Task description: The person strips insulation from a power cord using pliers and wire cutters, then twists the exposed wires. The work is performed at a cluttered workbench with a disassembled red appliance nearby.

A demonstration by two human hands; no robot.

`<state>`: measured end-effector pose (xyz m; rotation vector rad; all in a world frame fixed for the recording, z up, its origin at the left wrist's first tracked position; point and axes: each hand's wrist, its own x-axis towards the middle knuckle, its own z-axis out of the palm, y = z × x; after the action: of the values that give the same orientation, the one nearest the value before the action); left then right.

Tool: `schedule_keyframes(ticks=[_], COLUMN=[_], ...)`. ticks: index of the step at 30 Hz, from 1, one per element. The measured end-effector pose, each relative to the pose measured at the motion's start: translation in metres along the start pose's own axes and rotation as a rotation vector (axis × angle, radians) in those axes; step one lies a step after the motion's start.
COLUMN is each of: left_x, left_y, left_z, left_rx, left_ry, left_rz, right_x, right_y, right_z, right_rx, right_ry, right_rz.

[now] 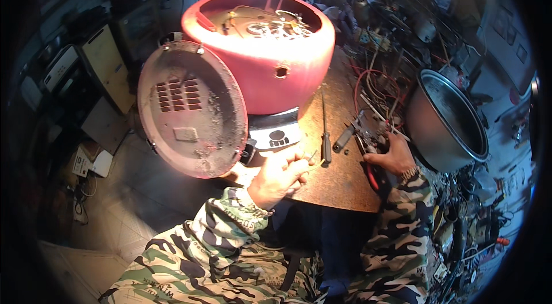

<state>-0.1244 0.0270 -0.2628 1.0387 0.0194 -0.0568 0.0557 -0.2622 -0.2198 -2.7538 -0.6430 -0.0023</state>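
Observation:
My left hand (276, 179) is closed in a pinch around a thin yellowish wire (316, 165), just in front of a red rice cooker body (259, 82). The cooker stands bottom up, with loose wires showing inside its open base. Its round, dusty bottom cover (192, 111) hangs down at the left, slotted with vents. My right hand (395, 156) reaches into a heap of small metal parts (371, 131), thumb and fingers apart; its fingertips are partly hidden there. Beside that hand lie red-handled pliers (373, 177). A screwdriver (326, 146) rests between my hands.
The worn wooden table (348, 186) ends close to my lap. A grey inner pot (445, 123) leans at the right. Tangled red cables (368, 82) and piled scrap parts crowd the back right. Cabinets and a board (108, 68) stand on the left.

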Motion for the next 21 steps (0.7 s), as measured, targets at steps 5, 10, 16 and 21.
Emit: schedule_keyframes(ticks=[5, 10, 16, 21], left_x=[0.0, -0.006, -0.009, -0.012], left_y=[-0.004, 0.005, 0.005, 0.003], left_z=[-0.003, -0.004, 0.007, 0.002], left_rx=[0.002, -0.024, 0.112, 0.218], left_ry=[0.036, 0.003, 0.016, -0.094], left_rz=[0.031, 0.03, 0.072, 0.088], right_x=[-0.023, -0.083, -0.164, -0.175], right_y=[-0.025, -0.079, -0.126, -0.131], right_z=[-0.015, -0.017, 0.034, 0.065], right_rx=[0.112, 1.074, 1.102, 0.458], right_ry=[0.286, 0.42, 0.267, 0.425], right_rz=[0.003, -0.125, 0.181, -0.038])
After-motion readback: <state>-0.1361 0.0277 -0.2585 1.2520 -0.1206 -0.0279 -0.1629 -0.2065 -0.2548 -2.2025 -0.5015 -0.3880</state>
